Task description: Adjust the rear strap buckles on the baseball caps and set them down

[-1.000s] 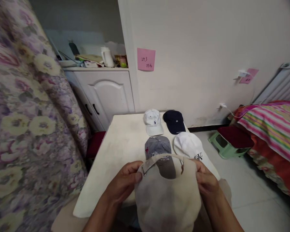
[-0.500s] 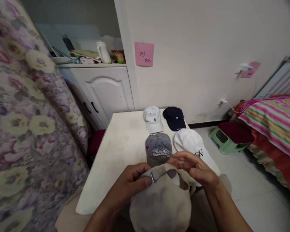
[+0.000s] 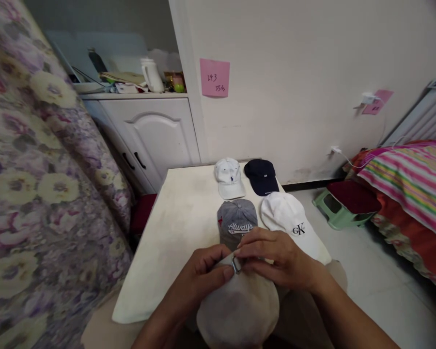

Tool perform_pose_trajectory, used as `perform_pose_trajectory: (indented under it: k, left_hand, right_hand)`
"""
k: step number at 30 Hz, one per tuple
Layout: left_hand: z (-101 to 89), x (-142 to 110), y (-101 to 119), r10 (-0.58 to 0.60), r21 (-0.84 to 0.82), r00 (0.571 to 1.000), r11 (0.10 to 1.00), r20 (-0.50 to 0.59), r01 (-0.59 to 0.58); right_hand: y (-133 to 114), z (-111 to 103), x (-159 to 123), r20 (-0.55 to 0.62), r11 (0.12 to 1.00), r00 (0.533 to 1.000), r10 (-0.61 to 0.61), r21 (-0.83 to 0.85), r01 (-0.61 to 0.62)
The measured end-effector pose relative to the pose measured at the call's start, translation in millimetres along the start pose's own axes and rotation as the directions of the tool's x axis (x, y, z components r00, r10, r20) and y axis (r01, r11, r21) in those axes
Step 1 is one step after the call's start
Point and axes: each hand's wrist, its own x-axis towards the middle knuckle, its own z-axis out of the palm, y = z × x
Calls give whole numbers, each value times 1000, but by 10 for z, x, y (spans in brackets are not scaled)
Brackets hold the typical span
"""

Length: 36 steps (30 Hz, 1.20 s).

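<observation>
A beige baseball cap (image 3: 240, 308) is held over my lap at the table's near edge, its back strap uppermost. My left hand (image 3: 205, 271) pinches the strap beside a metal buckle (image 3: 236, 264). On the buckle's other side, my right hand (image 3: 276, 254) has its fingers closed on the strap, which it mostly hides. Just beyond my hands lies a grey cap (image 3: 236, 215) with "Always" lettering, partly covered by my right fingers. A white cap with CK lettering (image 3: 285, 213) lies to its right. Farther back are a white cap with a small dark logo (image 3: 229, 177) and a navy cap (image 3: 261, 175).
The caps rest on a cream-covered table (image 3: 181, 208) against the wall. A floral curtain (image 3: 39, 194) hangs at left, before a white cabinet (image 3: 156, 131). On the right stand a green stool (image 3: 336, 211) and a bed with a striped cover (image 3: 417, 174).
My right hand has moved left and closed on the strap near the buckle; before, its fingers were spread beside the cap's back opening. My left hand keeps its pinch.
</observation>
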Motion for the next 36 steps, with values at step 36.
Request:
perform_pose_trajectory:
  k: [36]
  left_hand:
    - [-27, 44, -139, -97, -251, 981, 967, -166, 53]
  right_hand:
    - [162, 200, 100, -76, 979, 990, 122, 175, -108]
